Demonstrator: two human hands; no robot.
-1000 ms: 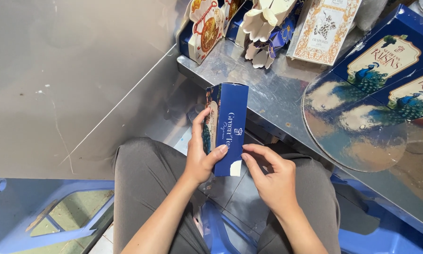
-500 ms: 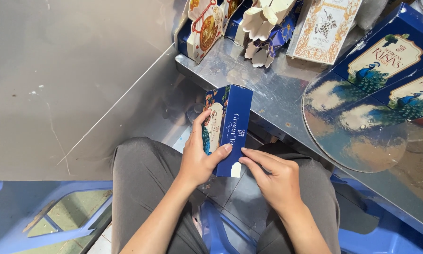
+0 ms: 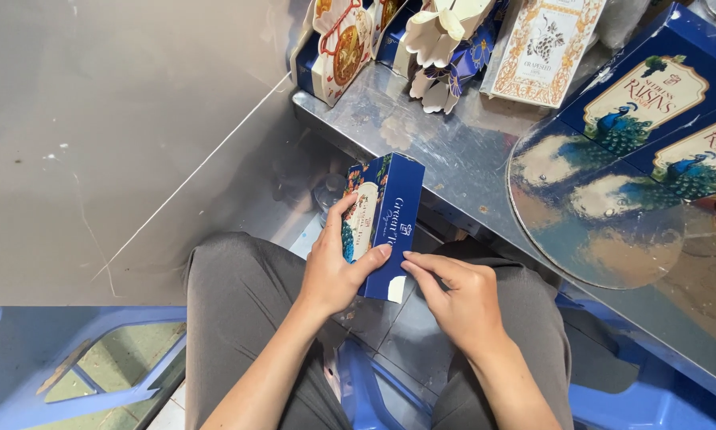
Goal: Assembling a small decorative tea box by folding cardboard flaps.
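Fingers [image 3: 350,239] of left hand [image 3: 334,275] clamped round blue carton [image 3: 390,227], now tilted upright; right hand [image 3: 453,299] fingertips pressing bottom flap [image 3: 396,288] nearly shut, near bench edge [image 3: 453,211].

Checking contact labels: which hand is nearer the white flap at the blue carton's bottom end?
Right. The right hand fingers touch the white flap; the left hand grips the blue carton higher up its side.

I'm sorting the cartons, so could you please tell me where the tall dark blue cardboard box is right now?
The tall dark blue cardboard box sits mid-frame in the head view, over the lap, gripped by the left hand, right hand at its lower end.
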